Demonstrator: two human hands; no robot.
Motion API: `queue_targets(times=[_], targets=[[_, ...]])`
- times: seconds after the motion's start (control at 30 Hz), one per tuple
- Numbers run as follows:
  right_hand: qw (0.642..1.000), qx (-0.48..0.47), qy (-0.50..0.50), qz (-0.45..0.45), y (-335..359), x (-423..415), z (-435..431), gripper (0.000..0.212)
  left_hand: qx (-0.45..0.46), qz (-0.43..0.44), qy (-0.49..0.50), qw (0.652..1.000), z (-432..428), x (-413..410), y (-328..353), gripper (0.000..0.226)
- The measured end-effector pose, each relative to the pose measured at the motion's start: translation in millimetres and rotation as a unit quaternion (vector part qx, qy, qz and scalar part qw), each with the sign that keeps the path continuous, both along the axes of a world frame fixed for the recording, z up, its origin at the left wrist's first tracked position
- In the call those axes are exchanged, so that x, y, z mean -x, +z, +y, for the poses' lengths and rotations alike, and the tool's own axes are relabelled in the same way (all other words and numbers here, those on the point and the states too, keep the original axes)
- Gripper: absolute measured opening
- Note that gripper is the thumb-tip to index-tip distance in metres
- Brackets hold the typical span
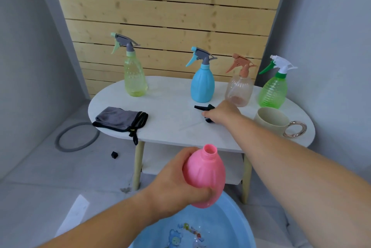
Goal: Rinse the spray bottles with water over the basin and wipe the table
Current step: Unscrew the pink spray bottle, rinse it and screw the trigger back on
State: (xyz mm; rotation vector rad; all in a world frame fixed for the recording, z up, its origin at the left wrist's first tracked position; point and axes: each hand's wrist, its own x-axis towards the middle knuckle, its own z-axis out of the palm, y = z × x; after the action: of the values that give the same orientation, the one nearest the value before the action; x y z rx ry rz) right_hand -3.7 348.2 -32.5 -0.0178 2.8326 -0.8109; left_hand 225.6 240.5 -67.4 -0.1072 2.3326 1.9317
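My left hand (pixel 176 183) grips a pink bottle (pixel 204 175) with its neck uncapped, held upright over the blue basin (pixel 236 221). My right hand (pixel 222 112) rests on the white oval table (pixel 172 119), closed around the black spray head (pixel 202 108). Along the back of the table stand several capped spray bottles: a yellow-green one (pixel 134 79), a blue one (pixel 202 85), a clear one with an orange head (pixel 239 91) and a green one (pixel 274 91). A folded grey cloth (pixel 120 119) lies on the table's left side.
A beige cup (pixel 271 119) with a ring handle stands at the table's right end, close to my right forearm. On the floor to the left lie a grey ring (pixel 77 137) and a small black piece (pixel 114 155). A wooden slat wall backs the table.
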Motion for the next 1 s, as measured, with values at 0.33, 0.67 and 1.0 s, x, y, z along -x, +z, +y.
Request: queue_targets(times=[0.33,0.67,1.0], targets=[[0.978,0.206,-0.028,0.01,16.4,-16.5,6.5,0.041,-0.004,-0.017,0.024,1.0,-16.1,-4.7,-2.5,0.075],[0.909,0.27,0.083,0.308,117.5,-125.2,74.4,0.039,0.003,-0.034,0.04,0.999,-13.3,-16.7,8.2,0.076],[0.887,0.177,0.132,0.406,110.2,-160.0,79.4,0.06,0.019,-0.039,0.006,0.999,7.5,-26.6,13.2,0.075]])
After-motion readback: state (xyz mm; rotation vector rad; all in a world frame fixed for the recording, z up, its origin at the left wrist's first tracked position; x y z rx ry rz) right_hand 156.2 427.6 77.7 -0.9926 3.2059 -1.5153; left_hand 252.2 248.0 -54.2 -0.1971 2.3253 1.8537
